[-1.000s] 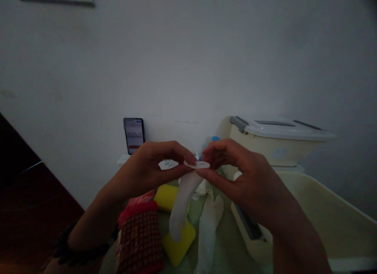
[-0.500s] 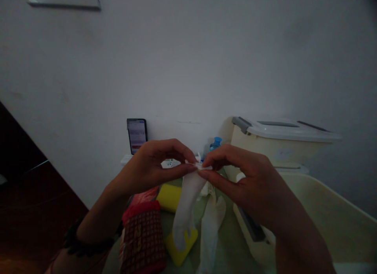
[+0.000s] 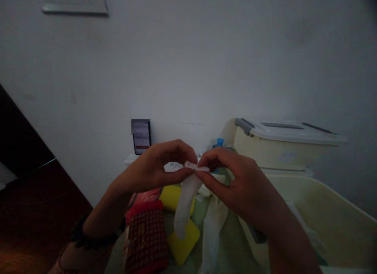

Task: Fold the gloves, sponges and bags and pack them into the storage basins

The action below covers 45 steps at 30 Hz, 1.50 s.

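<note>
My left hand and my right hand meet at chest height, each pinching the top edge of a thin white glove. The glove hangs limp from the pinch, its fingers dangling over a yellow sponge. Both hands have thumb and forefinger pressed together on the cuff. A dark beaded bracelet circles my left wrist. A second white glove lies below on the pale green surface.
A red patterned packet lies at lower left beside another yellow sponge. A phone leans against the white wall. A blue-capped bottle stands behind my hands. A cream lidded bin and a cream tub fill the right.
The view has drifted slightly, so things sit a little further right. My hands keep their pinch on the glove's edge, the fingers closing in a bit tighter.
</note>
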{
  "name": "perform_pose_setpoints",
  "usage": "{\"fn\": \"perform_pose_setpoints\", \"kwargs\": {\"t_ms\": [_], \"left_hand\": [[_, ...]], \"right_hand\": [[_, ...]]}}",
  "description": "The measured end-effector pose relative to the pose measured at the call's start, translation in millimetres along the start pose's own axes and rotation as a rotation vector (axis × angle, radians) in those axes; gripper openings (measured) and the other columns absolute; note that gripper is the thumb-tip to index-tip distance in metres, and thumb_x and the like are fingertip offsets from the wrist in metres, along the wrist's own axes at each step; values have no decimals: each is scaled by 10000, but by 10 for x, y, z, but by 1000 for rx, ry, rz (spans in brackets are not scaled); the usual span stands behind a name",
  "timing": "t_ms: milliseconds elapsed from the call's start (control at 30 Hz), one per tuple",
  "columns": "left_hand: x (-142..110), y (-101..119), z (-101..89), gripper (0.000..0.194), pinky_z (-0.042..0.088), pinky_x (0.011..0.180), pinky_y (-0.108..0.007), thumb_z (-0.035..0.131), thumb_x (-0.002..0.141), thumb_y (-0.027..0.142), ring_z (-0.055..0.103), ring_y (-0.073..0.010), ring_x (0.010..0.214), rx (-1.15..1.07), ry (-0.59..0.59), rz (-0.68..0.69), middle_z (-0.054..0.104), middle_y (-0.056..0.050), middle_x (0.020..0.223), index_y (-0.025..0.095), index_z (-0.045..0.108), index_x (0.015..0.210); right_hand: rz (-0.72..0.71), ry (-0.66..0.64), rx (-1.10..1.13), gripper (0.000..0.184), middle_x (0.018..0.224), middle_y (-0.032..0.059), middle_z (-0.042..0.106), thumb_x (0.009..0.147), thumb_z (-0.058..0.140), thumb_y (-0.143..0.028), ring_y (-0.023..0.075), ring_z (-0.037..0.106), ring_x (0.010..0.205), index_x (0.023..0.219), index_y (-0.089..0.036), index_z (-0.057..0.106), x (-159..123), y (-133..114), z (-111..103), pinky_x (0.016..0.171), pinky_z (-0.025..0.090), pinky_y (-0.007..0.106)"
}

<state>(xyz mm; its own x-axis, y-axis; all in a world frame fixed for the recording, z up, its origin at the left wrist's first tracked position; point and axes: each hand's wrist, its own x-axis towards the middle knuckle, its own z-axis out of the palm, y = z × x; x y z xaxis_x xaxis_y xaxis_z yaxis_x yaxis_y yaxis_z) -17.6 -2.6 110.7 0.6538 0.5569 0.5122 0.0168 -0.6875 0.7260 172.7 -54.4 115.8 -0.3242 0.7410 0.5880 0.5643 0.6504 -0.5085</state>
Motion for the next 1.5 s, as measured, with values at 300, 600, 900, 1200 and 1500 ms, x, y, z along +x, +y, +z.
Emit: {"fn": "perform_pose_setpoints", "kwargs": {"t_ms": [300, 600, 900, 1200, 1500], "left_hand": [[-53, -17, -134, 142, 476, 700, -217, 586, 844, 199, 587, -114, 775, 109, -80, -151, 623, -24, 830, 132, 555, 965], [-40, -13, -97, 91, 485, 738, -220, 582, 840, 175, 609, -122, 805, 71, 8, -89, 641, -37, 846, 131, 565, 918], [-27, 10, -32, 116, 481, 681, -210, 595, 834, 196, 589, -114, 772, -43, 0, -125, 608, -26, 823, 131, 521, 896], [-11, -39, 60, 119, 472, 651, -203, 565, 851, 189, 595, -109, 762, -114, -19, -136, 599, -8, 806, 160, 461, 900], [34, -43, 120, 346, 517, 689, -255, 649, 791, 300, 621, -152, 812, 87, -169, -218, 649, -44, 951, 156, 520, 1078]], "right_hand": [[-8, 142, 28, 96, 832, -29, 632, 818, 599, -136, 86, 598, 768, 884, -196, 566, 56, -3, 185, 709, 454, 205], [48, 115, 174, 168, 952, -11, 646, 841, 586, -213, 106, 606, 880, 1005, -219, 547, 66, 30, 244, 769, 474, 221], [50, 186, 157, 47, 841, -25, 633, 855, 572, -211, 113, 591, 779, 899, -206, 584, 80, 0, 237, 700, 455, 251], [100, 238, 211, 51, 825, -28, 629, 858, 571, -236, 105, 594, 715, 901, -215, 586, 81, 34, 242, 659, 457, 250], [154, 259, 273, 84, 841, -10, 668, 863, 562, -273, 106, 617, 651, 931, -225, 573, 49, 43, 188, 621, 486, 253]]}}
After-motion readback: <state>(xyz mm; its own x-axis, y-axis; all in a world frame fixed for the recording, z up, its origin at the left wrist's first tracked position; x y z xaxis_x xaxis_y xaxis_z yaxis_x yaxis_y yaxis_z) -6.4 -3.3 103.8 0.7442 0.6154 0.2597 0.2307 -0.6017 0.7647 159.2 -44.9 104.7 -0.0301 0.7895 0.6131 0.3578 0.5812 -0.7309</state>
